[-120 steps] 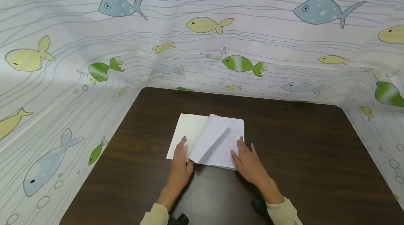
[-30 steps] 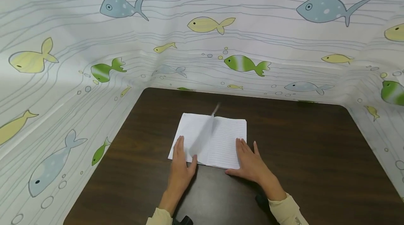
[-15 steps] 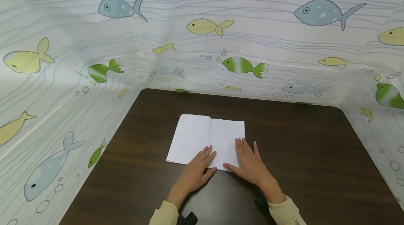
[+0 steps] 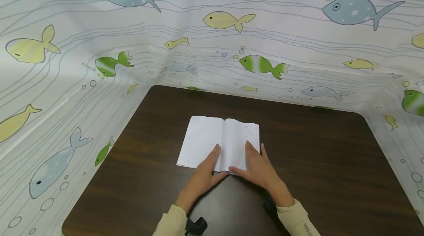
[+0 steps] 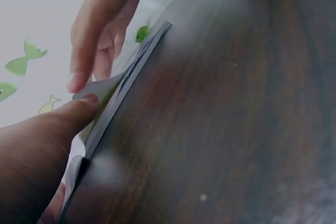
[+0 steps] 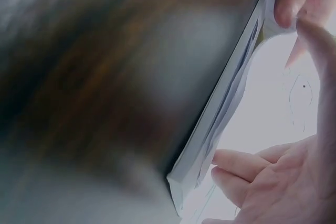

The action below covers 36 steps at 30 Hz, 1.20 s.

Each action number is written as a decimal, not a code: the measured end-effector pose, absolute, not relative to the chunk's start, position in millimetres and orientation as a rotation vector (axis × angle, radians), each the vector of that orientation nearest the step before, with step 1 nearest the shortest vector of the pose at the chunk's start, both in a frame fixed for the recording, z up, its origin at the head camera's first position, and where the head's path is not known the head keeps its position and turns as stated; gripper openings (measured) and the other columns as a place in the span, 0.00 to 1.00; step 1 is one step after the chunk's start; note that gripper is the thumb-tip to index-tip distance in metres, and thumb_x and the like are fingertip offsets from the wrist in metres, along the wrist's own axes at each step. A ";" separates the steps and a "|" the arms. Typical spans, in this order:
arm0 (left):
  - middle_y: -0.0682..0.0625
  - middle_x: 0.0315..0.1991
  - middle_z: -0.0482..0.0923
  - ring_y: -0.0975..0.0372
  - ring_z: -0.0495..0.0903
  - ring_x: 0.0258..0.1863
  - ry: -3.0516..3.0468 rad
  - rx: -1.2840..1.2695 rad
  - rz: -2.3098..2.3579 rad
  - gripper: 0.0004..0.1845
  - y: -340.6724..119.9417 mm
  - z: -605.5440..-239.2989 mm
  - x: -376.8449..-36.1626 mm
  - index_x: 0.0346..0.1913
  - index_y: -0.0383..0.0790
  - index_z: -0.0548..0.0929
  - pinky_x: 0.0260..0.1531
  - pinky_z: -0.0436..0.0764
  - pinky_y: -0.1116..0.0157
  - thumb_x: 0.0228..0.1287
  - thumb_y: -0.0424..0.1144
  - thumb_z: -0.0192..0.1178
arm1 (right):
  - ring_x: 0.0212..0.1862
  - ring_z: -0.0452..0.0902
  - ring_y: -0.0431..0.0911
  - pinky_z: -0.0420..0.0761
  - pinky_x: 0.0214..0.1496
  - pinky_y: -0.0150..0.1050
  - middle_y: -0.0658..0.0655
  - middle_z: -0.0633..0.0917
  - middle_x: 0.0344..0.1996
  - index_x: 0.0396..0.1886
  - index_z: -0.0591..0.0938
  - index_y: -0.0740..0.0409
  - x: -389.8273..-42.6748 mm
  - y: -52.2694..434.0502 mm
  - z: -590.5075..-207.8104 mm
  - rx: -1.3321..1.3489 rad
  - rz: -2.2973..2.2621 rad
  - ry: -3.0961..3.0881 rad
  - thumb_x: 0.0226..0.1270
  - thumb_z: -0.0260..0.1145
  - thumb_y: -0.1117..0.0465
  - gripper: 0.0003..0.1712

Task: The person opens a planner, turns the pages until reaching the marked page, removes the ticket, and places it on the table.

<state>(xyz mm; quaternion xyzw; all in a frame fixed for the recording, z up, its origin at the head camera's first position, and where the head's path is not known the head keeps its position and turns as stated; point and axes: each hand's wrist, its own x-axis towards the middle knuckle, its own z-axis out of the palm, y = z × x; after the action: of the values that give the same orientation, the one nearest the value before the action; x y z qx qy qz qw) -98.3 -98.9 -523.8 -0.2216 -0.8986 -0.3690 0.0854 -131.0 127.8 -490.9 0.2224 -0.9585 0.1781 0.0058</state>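
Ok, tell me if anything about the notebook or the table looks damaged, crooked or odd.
Nothing stands out. The open notebook lies flat on the dark table, slightly skewed to its edge, pages intact. The left hand and right hand rest on its near edge.

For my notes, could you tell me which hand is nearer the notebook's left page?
Left. The left hand rests on the near edge of the left page of the notebook; the right hand lies on the right page.
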 end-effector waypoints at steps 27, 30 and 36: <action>0.35 0.75 0.46 0.40 0.50 0.72 -2.240 -0.033 -0.828 0.57 -115.6 -512.0 -87.6 0.74 0.32 0.55 0.68 0.50 0.43 0.37 0.25 0.76 | 0.74 0.52 0.59 0.35 0.70 0.66 0.69 0.57 0.73 0.74 0.47 0.75 -120.4 140.0 -490.3 0.600 0.541 -3.083 0.44 0.73 0.30 0.75; 0.33 0.75 0.42 0.40 0.44 0.73 -2.348 0.022 -0.754 0.57 -114.6 -511.8 -87.5 0.74 0.33 0.57 0.68 0.47 0.41 0.37 0.26 0.77 | 0.73 0.53 0.59 0.37 0.70 0.66 0.68 0.58 0.73 0.74 0.48 0.74 -119.4 139.6 -490.8 0.594 0.552 -3.086 0.44 0.72 0.29 0.75; 0.39 0.75 0.52 0.49 0.52 0.74 -2.584 -0.295 -0.785 0.38 -102.2 -513.7 -90.8 0.70 0.36 0.67 0.67 0.62 0.51 0.55 0.32 0.69 | 0.73 0.55 0.59 0.40 0.70 0.66 0.69 0.60 0.72 0.73 0.51 0.75 -117.4 138.4 -491.6 0.609 0.577 -3.048 0.45 0.72 0.29 0.73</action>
<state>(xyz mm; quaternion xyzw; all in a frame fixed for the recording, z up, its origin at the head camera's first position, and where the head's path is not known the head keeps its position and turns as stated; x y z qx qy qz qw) -90.8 -102.2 -513.7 -0.1061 -0.9298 -0.2824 0.2109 -117.4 138.4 -491.6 0.1926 -0.9641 0.1826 -0.0097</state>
